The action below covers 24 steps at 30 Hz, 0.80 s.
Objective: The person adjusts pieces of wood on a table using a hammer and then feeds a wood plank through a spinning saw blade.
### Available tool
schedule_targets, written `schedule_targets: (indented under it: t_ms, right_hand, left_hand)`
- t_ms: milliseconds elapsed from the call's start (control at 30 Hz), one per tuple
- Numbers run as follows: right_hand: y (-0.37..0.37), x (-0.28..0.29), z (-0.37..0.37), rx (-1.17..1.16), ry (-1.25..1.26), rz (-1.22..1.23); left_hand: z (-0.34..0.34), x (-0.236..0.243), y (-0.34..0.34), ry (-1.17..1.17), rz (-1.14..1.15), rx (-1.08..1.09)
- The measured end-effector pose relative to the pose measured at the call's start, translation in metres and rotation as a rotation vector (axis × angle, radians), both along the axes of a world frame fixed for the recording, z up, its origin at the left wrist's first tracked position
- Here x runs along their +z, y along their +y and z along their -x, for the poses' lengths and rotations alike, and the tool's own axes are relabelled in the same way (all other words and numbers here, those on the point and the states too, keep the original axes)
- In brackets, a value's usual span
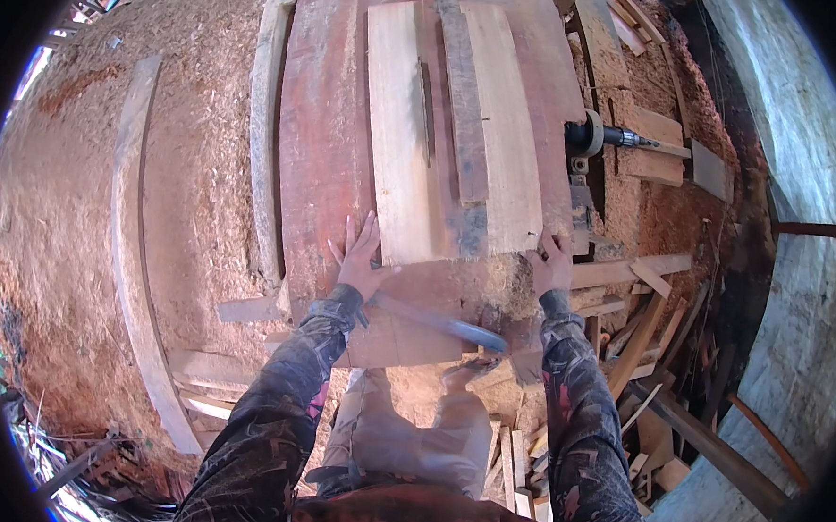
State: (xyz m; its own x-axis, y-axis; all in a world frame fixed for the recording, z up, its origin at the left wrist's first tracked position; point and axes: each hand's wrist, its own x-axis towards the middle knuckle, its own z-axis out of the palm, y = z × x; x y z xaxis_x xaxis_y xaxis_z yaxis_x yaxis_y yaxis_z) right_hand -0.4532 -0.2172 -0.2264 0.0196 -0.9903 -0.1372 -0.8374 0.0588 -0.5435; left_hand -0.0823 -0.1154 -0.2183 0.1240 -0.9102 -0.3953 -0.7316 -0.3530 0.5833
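Observation:
A wide pale board lies on the reddish worktop, with a left part and a right part. A darker strip runs lengthwise over it; a narrow dark blade-like line shows beside that. My left hand rests fingers spread at the near left corner of the pale wood. My right hand touches the near right corner, fingers slightly bent and apart. A blurred grey, elongated object, which I cannot make out clearly, slants below them.
A metal spindle with a housing projects from the worktop's right side. Long planks lie in sawdust at the left. Wood offcuts are heaped at the right and below, beside a pale sheet.

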Motion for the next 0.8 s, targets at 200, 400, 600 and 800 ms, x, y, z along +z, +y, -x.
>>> schedule_targets:
  t_ms: [200, 400, 600, 800]
  right_hand:
    - [-0.001, -0.004, 0.0, 0.003, 0.006, -0.07]
    - [0.003, 0.0, -0.003, 0.027, 0.009, -0.003]
    - [0.0, 0.009, -0.003, -0.005, -0.073, -0.082]
    - [0.002, 0.008, -0.003, 0.09, 0.01, 0.051]
  left_hand:
    - [-0.005, -0.007, 0.003, -0.021, -0.003, 0.0]
    - [-0.006, 0.001, 0.004, 0.016, 0.006, 0.014]
    - [-0.006, 0.001, 0.003, 0.05, 0.004, 0.011]
    - [-0.01, -0.001, 0.005, 0.033, 0.024, -0.025]
